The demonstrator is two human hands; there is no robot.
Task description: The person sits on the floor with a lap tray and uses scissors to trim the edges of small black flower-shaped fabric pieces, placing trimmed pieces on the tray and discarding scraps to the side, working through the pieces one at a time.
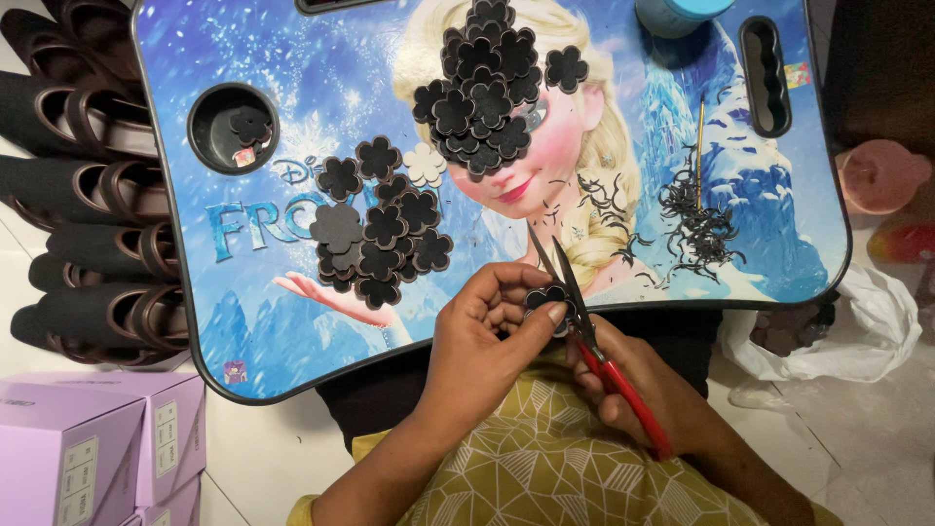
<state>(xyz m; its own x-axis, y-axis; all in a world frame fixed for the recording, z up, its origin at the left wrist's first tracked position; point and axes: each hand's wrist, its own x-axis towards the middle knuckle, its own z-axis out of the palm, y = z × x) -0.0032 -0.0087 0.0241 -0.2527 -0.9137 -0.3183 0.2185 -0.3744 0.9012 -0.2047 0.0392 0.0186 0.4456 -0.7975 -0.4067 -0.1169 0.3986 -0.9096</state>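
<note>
Left hand [487, 321] pinching black flower [545, 295] at tray [740, 282] edge; right hand [633, 390] gripping scissors [584, 331], blades parted. Two finished piles [380, 229] on tray, trimmings [696, 224] beside; trimming apparently well advanced

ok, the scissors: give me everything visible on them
The scissors have dark metal blades and red handles, plastic by the look. The blades are slightly parted, tips pointing up and left over the lap tray's near edge. The right hand grips the handles. The blades touch a small black flower-shaped piece pinched in the left hand's fingers.
</note>
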